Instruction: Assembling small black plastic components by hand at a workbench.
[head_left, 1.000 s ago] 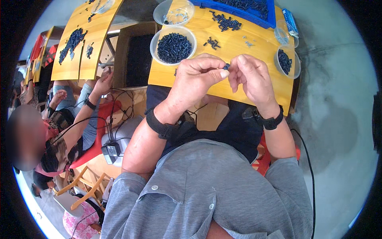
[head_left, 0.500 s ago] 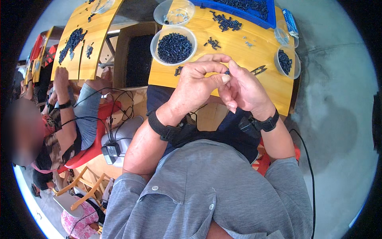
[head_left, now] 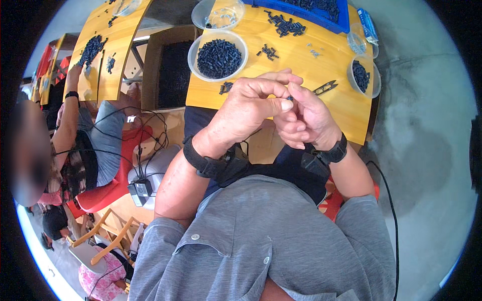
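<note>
Above the near edge of the wooden table (head_left: 251, 96), my left hand (head_left: 253, 103) and my right hand (head_left: 312, 114) meet fingertip to fingertip. Between them is a small dark part (head_left: 289, 99), mostly covered by the fingers. The left thumb and forefinger pinch it, while the right thumb and forefinger close on it from the other side. My other right fingers curl inward. Thread snips (head_left: 325, 88) lie just beyond my right hand. Several short dark tubular pieces (head_left: 226, 88) lie beside my left hand.
A clear bowl (head_left: 244, 56) heaped with dark pieces stands at the left, another bowl (head_left: 196, 10) behind it. A blue tray (head_left: 342, 24) is at the back; a smaller tub (head_left: 372, 91) sits at the right edge. A co-worker's hand (head_left: 74, 75) works at the left-hand table (head_left: 113, 52).
My right fingers have curled in closer, and both hands have shifted slightly while staying together on the small part. The co-worker at the left has reached forward to a pile on their table.
</note>
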`<act>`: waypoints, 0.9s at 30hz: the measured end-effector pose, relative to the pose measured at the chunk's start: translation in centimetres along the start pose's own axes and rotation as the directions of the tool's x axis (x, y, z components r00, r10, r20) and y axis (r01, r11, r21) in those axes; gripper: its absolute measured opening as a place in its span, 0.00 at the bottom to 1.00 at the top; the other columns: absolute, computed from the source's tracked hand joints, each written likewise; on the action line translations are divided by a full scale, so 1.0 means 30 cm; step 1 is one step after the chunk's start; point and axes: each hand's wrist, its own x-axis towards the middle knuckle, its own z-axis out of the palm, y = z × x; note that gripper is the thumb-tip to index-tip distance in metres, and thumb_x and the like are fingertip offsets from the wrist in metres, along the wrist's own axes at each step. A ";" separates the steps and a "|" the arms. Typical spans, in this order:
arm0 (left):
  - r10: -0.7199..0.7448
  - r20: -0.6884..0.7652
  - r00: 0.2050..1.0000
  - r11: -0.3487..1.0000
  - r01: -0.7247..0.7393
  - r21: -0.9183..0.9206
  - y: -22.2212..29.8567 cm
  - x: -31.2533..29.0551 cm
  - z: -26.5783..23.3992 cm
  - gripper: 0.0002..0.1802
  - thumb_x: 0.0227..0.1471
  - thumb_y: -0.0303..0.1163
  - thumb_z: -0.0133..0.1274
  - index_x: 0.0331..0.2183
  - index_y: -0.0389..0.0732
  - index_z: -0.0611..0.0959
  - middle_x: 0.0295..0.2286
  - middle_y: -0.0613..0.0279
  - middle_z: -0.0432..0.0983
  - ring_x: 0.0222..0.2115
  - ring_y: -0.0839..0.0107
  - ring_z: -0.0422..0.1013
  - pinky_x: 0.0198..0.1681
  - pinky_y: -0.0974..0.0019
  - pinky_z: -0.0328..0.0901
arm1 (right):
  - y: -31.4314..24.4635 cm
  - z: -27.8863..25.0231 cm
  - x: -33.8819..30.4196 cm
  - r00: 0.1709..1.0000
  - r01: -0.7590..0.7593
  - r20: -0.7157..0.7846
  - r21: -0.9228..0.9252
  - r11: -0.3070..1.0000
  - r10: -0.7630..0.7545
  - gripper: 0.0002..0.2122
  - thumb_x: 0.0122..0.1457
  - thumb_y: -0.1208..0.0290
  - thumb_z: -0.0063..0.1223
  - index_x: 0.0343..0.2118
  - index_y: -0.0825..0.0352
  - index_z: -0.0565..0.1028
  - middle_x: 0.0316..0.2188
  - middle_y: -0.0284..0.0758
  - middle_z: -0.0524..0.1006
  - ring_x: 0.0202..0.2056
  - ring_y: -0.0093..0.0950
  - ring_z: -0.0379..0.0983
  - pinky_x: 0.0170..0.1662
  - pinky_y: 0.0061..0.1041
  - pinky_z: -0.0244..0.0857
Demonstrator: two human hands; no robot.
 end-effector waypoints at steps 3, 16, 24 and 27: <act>0.004 0.042 0.999 1.000 -0.005 0.009 0.000 0.004 -0.004 0.04 0.47 0.23 0.55 0.29 0.37 0.83 0.46 0.53 0.72 0.54 0.63 0.59 0.57 0.59 0.51 | 0.004 -0.014 -0.002 0.999 -0.010 0.050 0.019 1.000 0.009 0.26 0.60 0.42 0.33 0.16 0.60 0.63 0.07 0.25 0.59 0.05 0.18 0.55 0.09 0.22 0.57; -0.039 -0.050 0.998 0.991 0.045 0.128 -0.006 0.005 -0.001 0.04 0.46 0.22 0.55 0.28 0.36 0.84 0.43 0.51 0.74 0.56 0.59 0.57 0.58 0.57 0.51 | 0.017 0.014 0.026 0.996 0.021 -0.084 0.134 0.991 -0.009 0.22 0.60 0.47 0.37 0.15 0.57 0.61 0.05 0.24 0.56 0.04 0.18 0.54 0.08 0.26 0.59; -0.240 -0.158 0.958 0.970 0.244 0.003 -0.017 0.001 0.015 0.08 0.45 0.15 0.49 0.29 0.30 0.82 0.43 0.51 0.73 0.56 0.63 0.57 0.52 0.64 0.61 | 0.099 0.014 0.046 0.979 0.134 -0.190 0.309 0.942 -0.077 0.20 0.58 0.49 0.40 0.15 0.58 0.62 0.05 0.26 0.54 0.05 0.21 0.53 0.11 0.31 0.63; -0.367 -0.193 0.910 0.927 0.375 0.004 -0.029 -0.007 0.016 0.09 0.46 0.17 0.49 0.32 0.30 0.81 0.42 0.49 0.74 0.44 0.68 0.69 0.40 0.71 0.67 | 0.153 0.001 0.061 0.969 0.214 -0.207 0.430 0.877 -0.135 0.18 0.59 0.52 0.40 0.19 0.59 0.65 0.05 0.26 0.53 0.05 0.22 0.54 0.13 0.31 0.64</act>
